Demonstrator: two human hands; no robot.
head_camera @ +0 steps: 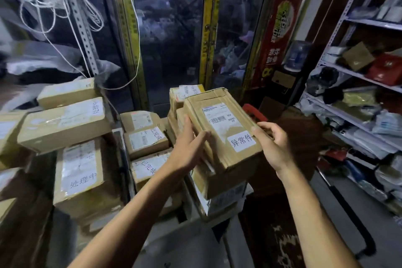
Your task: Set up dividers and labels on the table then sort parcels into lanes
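I have the brown cardboard parcel with a white barcode label and a white "异常件" sticker held between both hands, lifted and tilted above the stack at centre. My left hand sits at the parcel's nine o'clock side, fingers nearly straight and pressed flat along its long edge, thumb reaching over the top face; that grip is wide and uncurled. My right hand is at the four o'clock corner, thumb on top beside the sticker and fingers curled under the edge, a closed grip on the box.

Directly beneath, at six o'clock of the parcel, lies another brown carton in the same stack, and more cartons rise behind it at eleven o'clock. At nine o'clock stand the small boxes marked "已完成", and further at eight o'clock the carton labelled "处理中". A grey metal shelf rack stuffed with packages stands at three o'clock. White cord hangs at ten o'clock. Both forearms reach up from the bottom edge, converging on the parcel.
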